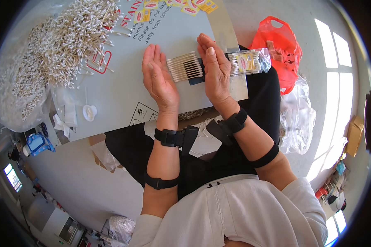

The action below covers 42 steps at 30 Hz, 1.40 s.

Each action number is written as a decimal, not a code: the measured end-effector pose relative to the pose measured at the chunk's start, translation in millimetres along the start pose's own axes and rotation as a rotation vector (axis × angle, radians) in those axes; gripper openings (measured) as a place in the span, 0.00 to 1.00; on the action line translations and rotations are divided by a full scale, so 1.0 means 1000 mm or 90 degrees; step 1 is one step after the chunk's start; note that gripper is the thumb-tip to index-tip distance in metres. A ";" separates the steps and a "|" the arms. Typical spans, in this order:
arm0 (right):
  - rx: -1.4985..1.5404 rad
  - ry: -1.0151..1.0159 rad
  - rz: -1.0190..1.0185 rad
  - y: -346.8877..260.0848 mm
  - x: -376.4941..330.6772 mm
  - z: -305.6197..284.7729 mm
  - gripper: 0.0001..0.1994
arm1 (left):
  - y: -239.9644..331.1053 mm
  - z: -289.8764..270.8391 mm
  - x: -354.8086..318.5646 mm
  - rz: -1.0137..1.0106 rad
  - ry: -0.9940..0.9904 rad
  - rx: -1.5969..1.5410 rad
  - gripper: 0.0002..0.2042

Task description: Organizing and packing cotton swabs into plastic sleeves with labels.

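A row of cotton swabs [181,67] with white tips at both ends lies side by side on the grey table, between my two hands. My left hand [160,80] stands at the row's left end, fingers stretched out and palm turned inward. At the other end my right hand [215,72] is held much the same way, its fingers straight and its thumb raised. Whether either palm touches the swab tips I cannot tell. Part of a dark strip [196,79] shows under the row. Just right of my right hand lies a clear pack of swabs [245,64] with a yellow label.
A large heap of loose cotton swabs [76,35] spreads across the left of the table [123,88], partly over a clear plastic bag [10,99]. Yellow labels [189,7] lie at the far edge. A small white dish [89,112] sits near-left. A red plastic bag [290,43] is at right.
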State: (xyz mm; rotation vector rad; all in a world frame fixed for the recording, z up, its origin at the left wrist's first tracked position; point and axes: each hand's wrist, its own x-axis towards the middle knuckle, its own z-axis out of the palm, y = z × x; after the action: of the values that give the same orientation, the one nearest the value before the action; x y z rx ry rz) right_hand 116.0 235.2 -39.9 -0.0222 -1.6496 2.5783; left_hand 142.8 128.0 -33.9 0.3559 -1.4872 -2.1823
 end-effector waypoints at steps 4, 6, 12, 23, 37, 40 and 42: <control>-0.074 -0.020 0.030 -0.011 0.006 -0.009 0.15 | 0.007 -0.006 -0.002 0.013 -0.036 0.101 0.30; -0.165 -0.054 0.049 -0.028 0.010 -0.018 0.13 | 0.016 -0.015 -0.002 0.187 -0.217 0.598 0.30; -0.623 -0.271 -0.101 -0.049 0.003 -0.032 0.04 | 0.024 -0.017 -0.022 0.198 -0.360 0.970 0.41; -0.671 -0.267 -0.198 -0.037 -0.007 -0.034 0.03 | 0.019 -0.018 -0.026 0.190 -0.352 1.000 0.43; -0.641 -0.252 -0.159 -0.038 -0.008 -0.035 0.04 | 0.019 -0.016 -0.026 0.191 -0.353 1.010 0.43; -0.633 -0.238 -0.140 -0.037 -0.007 -0.035 0.05 | 0.019 -0.016 -0.026 0.187 -0.353 1.010 0.43; -0.634 -0.234 -0.135 -0.037 -0.006 -0.034 0.06 | 0.019 -0.016 -0.026 0.191 -0.352 1.007 0.43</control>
State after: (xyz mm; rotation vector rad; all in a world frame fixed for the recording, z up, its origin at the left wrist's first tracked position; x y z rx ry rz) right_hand 126.1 281.0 -20.6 0.5459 -2.6900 1.4354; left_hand 177.0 122.9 -24.1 -0.0480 -3.0324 -0.4486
